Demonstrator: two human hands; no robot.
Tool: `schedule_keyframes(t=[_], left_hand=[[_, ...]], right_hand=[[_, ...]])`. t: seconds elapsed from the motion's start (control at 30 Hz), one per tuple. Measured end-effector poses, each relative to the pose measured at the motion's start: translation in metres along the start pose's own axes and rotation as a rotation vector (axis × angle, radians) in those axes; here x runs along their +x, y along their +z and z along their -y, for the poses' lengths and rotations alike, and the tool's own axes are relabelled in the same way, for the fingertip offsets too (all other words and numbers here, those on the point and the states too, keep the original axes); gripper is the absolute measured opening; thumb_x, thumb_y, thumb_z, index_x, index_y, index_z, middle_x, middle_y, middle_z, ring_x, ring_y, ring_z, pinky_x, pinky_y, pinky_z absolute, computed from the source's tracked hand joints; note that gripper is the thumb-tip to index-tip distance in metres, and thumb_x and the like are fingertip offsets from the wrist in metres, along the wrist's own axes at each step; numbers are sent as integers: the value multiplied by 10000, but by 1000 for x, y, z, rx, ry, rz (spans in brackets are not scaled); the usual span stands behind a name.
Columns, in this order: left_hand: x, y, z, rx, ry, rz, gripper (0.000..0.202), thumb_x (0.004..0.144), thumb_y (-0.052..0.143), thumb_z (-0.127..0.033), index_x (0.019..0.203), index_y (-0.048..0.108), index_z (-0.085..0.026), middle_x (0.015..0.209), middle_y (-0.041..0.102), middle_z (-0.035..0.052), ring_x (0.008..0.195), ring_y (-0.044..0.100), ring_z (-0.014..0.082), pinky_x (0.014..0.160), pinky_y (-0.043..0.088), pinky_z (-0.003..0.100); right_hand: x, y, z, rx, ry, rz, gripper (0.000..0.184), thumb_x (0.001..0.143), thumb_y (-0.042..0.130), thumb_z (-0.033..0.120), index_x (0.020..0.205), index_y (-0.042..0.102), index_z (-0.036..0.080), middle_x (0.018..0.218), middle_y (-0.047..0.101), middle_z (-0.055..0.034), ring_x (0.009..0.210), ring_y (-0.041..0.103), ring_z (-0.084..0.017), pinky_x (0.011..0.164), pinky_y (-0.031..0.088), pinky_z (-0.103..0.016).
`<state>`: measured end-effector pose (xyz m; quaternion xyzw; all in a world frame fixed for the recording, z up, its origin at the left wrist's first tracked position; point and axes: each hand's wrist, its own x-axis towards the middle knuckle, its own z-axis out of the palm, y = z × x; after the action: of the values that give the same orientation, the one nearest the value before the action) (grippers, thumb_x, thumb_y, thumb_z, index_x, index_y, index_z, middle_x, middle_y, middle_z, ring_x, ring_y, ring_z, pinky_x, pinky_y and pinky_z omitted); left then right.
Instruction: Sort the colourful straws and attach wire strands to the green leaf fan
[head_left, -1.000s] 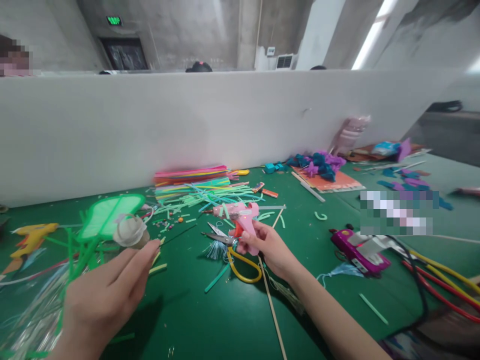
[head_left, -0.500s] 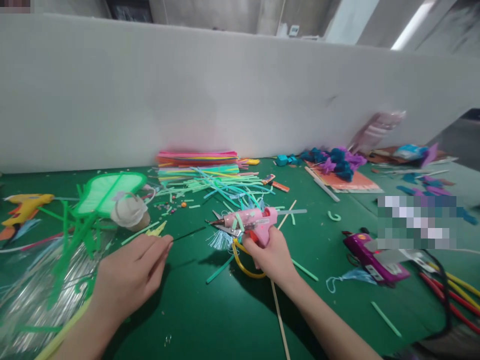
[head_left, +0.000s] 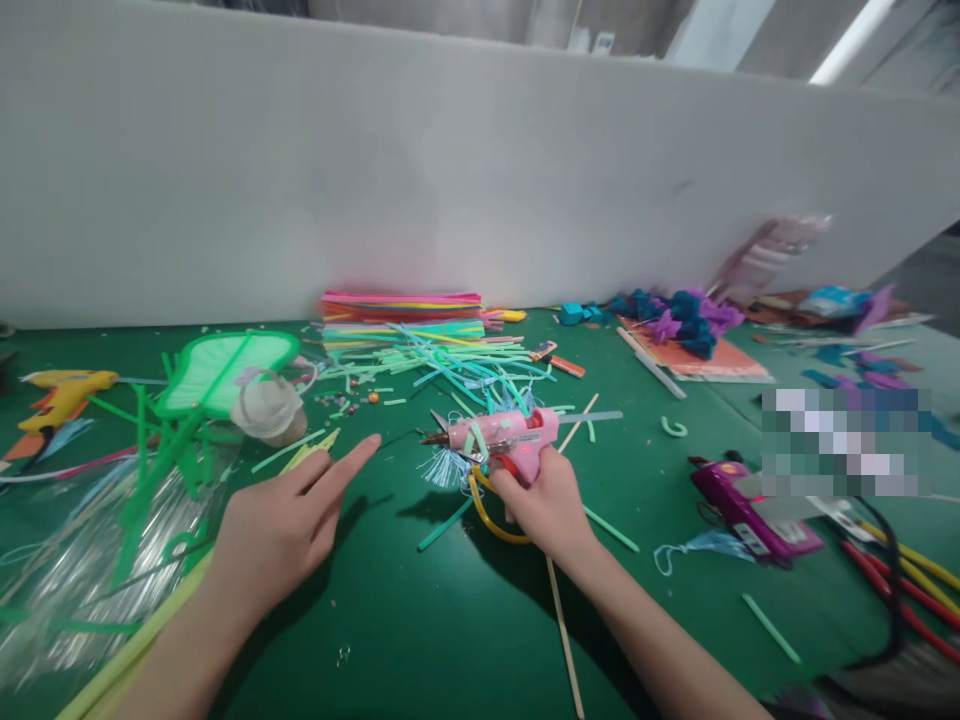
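Note:
My right hand (head_left: 536, 500) grips a pink hot glue gun (head_left: 495, 434), a finger at its red trigger. A clear glue stick (head_left: 592, 418) pokes out of its back, and its dark nozzle points left. My left hand (head_left: 289, 525) is closed round a thin dark wire (head_left: 401, 436), its index finger stretched along it. The wire's far end is close to the nozzle; I cannot tell whether they touch. Scissors with yellow handles (head_left: 487, 515) and a light blue tassel (head_left: 444, 468) lie partly hidden under the gun.
Behind are a stack of coloured pipe cleaners (head_left: 405, 310) and loose cut strips (head_left: 450, 365). At left stand a green wing-shaped piece (head_left: 225, 375), a whitish cup (head_left: 268, 410) and a yellow glue gun (head_left: 67, 392). A purple device (head_left: 750, 510) is at right. A wooden stick (head_left: 562, 640) lies in front.
My left hand has moved right and up toward the nozzle, its index finger now stretched out and less wire showing ahead of it. The glue gun stays nearly in place; the view shifts slightly.

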<state>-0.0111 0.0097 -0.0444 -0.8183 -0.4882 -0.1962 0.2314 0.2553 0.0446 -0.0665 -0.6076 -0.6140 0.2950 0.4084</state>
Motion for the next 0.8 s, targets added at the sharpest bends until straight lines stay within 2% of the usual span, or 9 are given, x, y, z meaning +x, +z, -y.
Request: schedule_keyframes(t=[0.17, 0.23, 0.33, 0.47, 0.57, 0.8], left_hand=[[0, 3, -4, -34, -43, -60, 362, 885, 512, -168, 1238, 571, -220, 898, 679, 6, 597, 589, 123, 489, 375, 247], [1, 4, -9, -87, -83, -80, 311, 891, 508, -175, 1187, 595, -215, 927, 680, 11, 633, 610, 119, 507, 390, 236], [3, 3, -18, -173, -86, -54, 297, 911, 489, -196, 1189, 589, -223, 888, 666, 5, 611, 601, 110, 512, 396, 227], [4, 4, -31, -236, 37, 19, 331, 924, 454, -186, 1238, 557, -213, 855, 641, 9, 566, 569, 108, 496, 383, 237], [5, 4, -36, -267, 77, 12, 333, 920, 451, -159, 1235, 553, -196, 844, 633, 10, 548, 555, 100, 487, 380, 232], [5, 4, -38, -367, 60, -21, 308, 917, 487, -139, 1211, 564, -190, 840, 635, 13, 603, 580, 94, 523, 416, 201]], right_hand=[[0, 0, 0, 2, 26, -98, 242, 676, 648, 328, 621, 448, 204, 521, 505, 26, 465, 448, -115, 434, 330, -242], [0, 1, 3, 123, 95, -79, 292, 674, 690, 365, 639, 451, 202, 494, 481, 44, 437, 426, -103, 417, 315, -235], [-3, 4, 12, 512, 213, 65, 382, 675, 745, 441, 704, 447, 203, 459, 449, 81, 398, 369, -74, 403, 284, -215], [-7, 11, 23, 932, 276, 335, 412, 692, 774, 428, 707, 431, 201, 449, 380, 118, 390, 277, -39, 421, 263, -199], [-11, 15, 23, 1056, 303, 436, 406, 725, 767, 399, 692, 415, 199, 452, 364, 122, 392, 253, -32, 437, 266, -199], [-12, 16, 19, 1120, 299, 480, 396, 722, 787, 352, 729, 421, 201, 485, 379, 120, 401, 265, -32, 444, 247, -200]])
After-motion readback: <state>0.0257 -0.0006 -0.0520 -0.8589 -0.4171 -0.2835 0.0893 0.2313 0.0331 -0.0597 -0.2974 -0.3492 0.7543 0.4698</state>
